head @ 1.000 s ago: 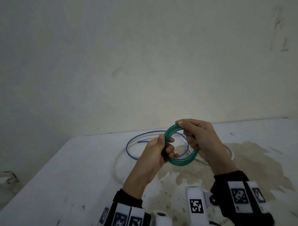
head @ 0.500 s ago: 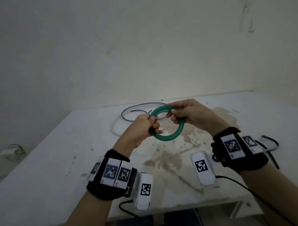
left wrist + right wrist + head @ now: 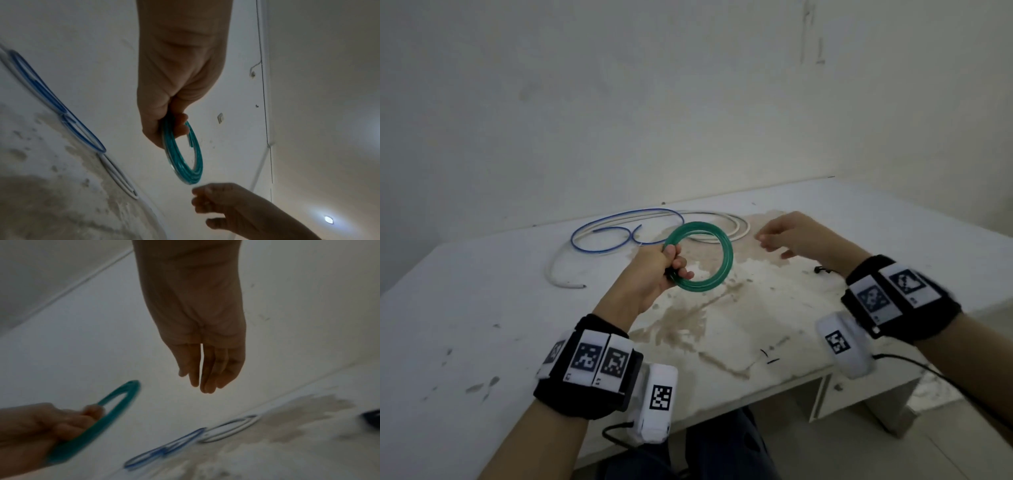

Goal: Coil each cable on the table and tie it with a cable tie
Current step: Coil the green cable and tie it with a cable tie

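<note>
- Head view: the left hand sits at centre frame, fingers wrapped round one side of the green cable coil, which it holds up above the bench. The right hand hovers to the right of the coil, apart from it, fingers loose and holding nothing.
- Behind the coil, towards the upper middle of the frame, the blue cable and the white cable lie in loose uncoiled loops on the bench. A thin dark piece lies just right of the right hand; it may be a cable tie, but it is too small to tell.
- Left wrist view: the left hand pinches the stacked green cable coil at its top; the coil hangs free towards lower centre, with a short cable end poking inside the ring. The right hand is at the lower right, just beside the coil's lower edge, not touching.
- Right wrist view, blurred: the right hand hangs with fingers straight and relaxed, empty. The green cable coil is at the lower left in the left hand.
- Risk, as I judge it: with one grip point and no tie on, the springy turns could fan out or the free end slip, so the coil unwinds while the right hand goes for a tie. A looser left grip would cause it.
</note>
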